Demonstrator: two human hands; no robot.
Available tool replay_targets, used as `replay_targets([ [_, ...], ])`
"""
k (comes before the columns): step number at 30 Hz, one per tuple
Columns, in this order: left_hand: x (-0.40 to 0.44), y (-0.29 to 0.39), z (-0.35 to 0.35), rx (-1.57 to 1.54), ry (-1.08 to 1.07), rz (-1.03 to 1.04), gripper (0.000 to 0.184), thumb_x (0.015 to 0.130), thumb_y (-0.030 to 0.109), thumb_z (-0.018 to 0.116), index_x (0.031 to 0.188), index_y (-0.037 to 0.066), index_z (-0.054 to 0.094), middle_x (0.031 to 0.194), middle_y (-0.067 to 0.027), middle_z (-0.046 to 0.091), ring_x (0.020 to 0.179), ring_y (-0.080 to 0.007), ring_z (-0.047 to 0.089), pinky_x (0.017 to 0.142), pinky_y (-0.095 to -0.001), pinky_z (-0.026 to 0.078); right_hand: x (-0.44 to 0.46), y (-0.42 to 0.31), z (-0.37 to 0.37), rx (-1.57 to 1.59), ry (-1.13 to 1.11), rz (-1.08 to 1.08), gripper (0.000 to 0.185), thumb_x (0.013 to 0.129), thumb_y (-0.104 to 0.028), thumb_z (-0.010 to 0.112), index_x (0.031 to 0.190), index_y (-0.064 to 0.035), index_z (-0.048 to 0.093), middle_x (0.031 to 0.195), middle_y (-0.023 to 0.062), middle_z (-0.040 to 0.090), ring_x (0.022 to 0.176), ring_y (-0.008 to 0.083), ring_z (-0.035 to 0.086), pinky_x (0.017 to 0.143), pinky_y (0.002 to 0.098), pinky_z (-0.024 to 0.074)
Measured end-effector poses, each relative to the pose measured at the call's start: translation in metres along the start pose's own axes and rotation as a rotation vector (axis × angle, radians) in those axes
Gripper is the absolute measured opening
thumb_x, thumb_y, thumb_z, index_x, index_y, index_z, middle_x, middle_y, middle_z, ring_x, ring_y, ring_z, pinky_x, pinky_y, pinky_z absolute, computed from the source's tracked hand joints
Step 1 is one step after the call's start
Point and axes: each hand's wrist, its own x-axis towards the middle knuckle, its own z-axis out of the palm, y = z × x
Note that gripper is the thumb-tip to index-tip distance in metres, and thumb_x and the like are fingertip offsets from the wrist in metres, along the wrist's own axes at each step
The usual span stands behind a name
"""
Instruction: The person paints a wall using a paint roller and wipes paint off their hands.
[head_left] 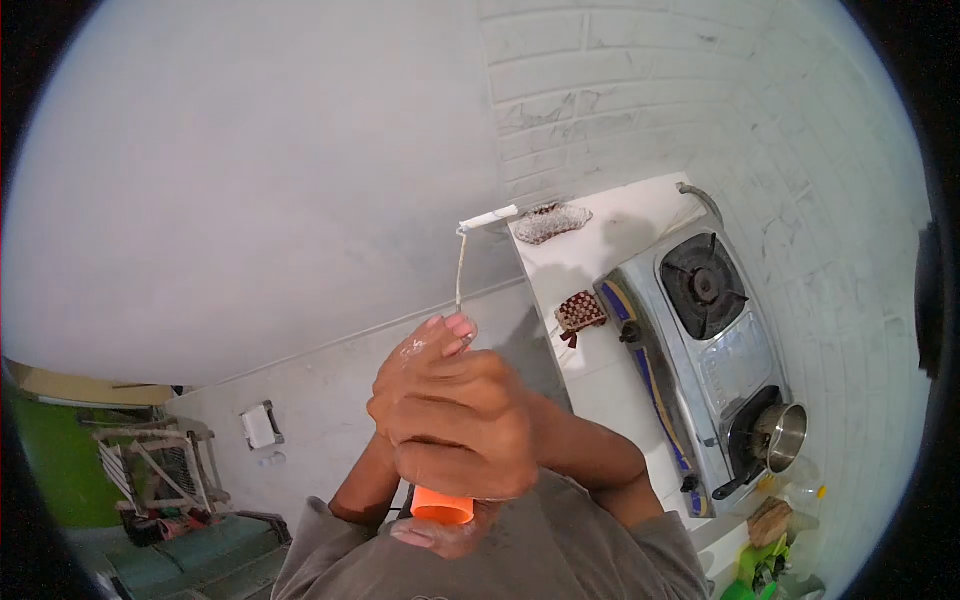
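A small paint roller [488, 217] with a white sleeve and a thin bent rod touches or hovers close to the pale wall [280, 170], near the counter's far corner. Its orange handle [443, 507] shows at the near end, below the fingers. My right hand [465, 430] is closed round this handle. Farther up the tool, toward the rod, my left hand [415, 350] is also closed, with whitish smears on its skin. Most of the grip lies hidden behind the fingers.
On the right, a white counter [590, 375] bears a gas stove [725, 350] with a metal pot [786, 438]. A patterned cloth [553, 222] and a small checked pad [580, 312] lie nearby. A white box-like object [262, 427] and a wooden rack [165, 465] are at left.
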Motion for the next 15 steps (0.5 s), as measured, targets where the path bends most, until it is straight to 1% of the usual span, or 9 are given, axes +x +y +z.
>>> replay_targets([
  [1,0.02,0.005,-0.005,0.036,-0.017,0.09,0.03,0.088,0.006,0.069,0.116,-0.005,0.065,0.118,-0.0216,0.069,0.113,-0.0331,0.067,0.104,-0.0448,0.049,0.001,0.004,0.001,-0.003,0.025,0.004,0.031,0.073,-0.03,0.067,0.068,-0.0024,0.054,0.069,0.0091,0.049,0.053,0.0231,0.053,0.045,0.0356,0.0406],
  [3,0.032,0.0,-0.009,0.007,-0.023,0.183,0.031,0.088,0.005,0.069,0.115,-0.009,0.066,0.117,-0.0246,0.069,0.11,-0.0341,0.068,0.1,-0.0428,0.052,0.004,0.01,0.001,0.02,0.047,0.005,0.032,0.071,-0.031,0.068,0.069,-0.0017,0.054,0.069,0.0095,0.049,0.054,0.0235,0.054,0.046,0.0355,0.0414],
  [6,0.033,-0.011,-0.008,-0.12,-0.005,0.139,0.034,0.086,0.001,0.07,0.116,-0.013,0.064,0.118,-0.0281,0.067,0.11,-0.0357,0.068,0.095,-0.0415,0.055,0.009,0.015,0.001,0.074,0.083,0.026,0.034,0.071,-0.032,0.067,0.068,-0.0009,0.053,0.069,0.01,0.049,0.054,0.0239,0.055,0.046,0.0355,0.0429],
  [7,0.037,-0.003,-0.008,-0.12,-0.011,0.091,0.034,0.086,0.0,0.069,0.117,-0.014,0.063,0.118,-0.0288,0.067,0.11,-0.0362,0.068,0.094,-0.0418,0.056,0.011,0.016,0.001,0.097,0.096,0.037,0.034,0.071,-0.032,0.066,0.068,-0.0007,0.053,0.07,0.0102,0.049,0.055,0.0239,0.055,0.046,0.0356,0.0434],
  [10,0.039,0.006,-0.011,-0.207,-0.084,-0.061,0.034,0.085,-0.003,0.069,0.116,-0.014,0.063,0.119,-0.0292,0.066,0.111,-0.0364,0.067,0.093,-0.0444,0.056,0.018,0.015,-0.007,0.052,0.031,0.046,0.035,0.065,-0.032,0.068,0.067,-0.0005,0.053,0.07,0.0108,0.05,0.056,0.0244,0.057,0.048,0.0361,0.0456],
  [12,0.042,0.008,-0.007,-0.283,-0.058,-0.091,0.032,0.085,-0.004,0.069,0.115,-0.015,0.064,0.118,-0.0289,0.066,0.11,-0.0366,0.068,0.093,-0.0463,0.057,0.018,0.018,-0.011,0.038,0.008,0.006,0.037,0.056,-0.034,0.066,0.066,-0.0009,0.053,0.07,0.011,0.051,0.057,0.0247,0.057,0.049,0.0362,0.0465],
  [13,0.044,0.009,-0.001,-0.317,0.0,-0.069,0.032,0.085,-0.004,0.069,0.114,-0.016,0.064,0.117,-0.0288,0.067,0.108,-0.037,0.068,0.093,-0.0469,0.057,0.019,0.017,-0.013,0.04,-0.001,0.003,0.037,0.053,-0.034,0.064,0.066,-0.0011,0.053,0.069,0.011,0.051,0.057,0.0248,0.058,0.049,0.0363,0.0469],
  [15,0.048,0.013,0.002,-0.28,0.04,-0.023,0.031,0.084,-0.005,0.069,0.112,-0.017,0.064,0.115,-0.0287,0.067,0.106,-0.0378,0.069,0.093,-0.0478,0.058,0.021,0.012,-0.018,0.048,-0.016,0.015,0.038,0.047,-0.034,0.059,0.065,-0.0014,0.052,0.069,0.011,0.051,0.058,0.025,0.058,0.051,0.0364,0.0477],
])
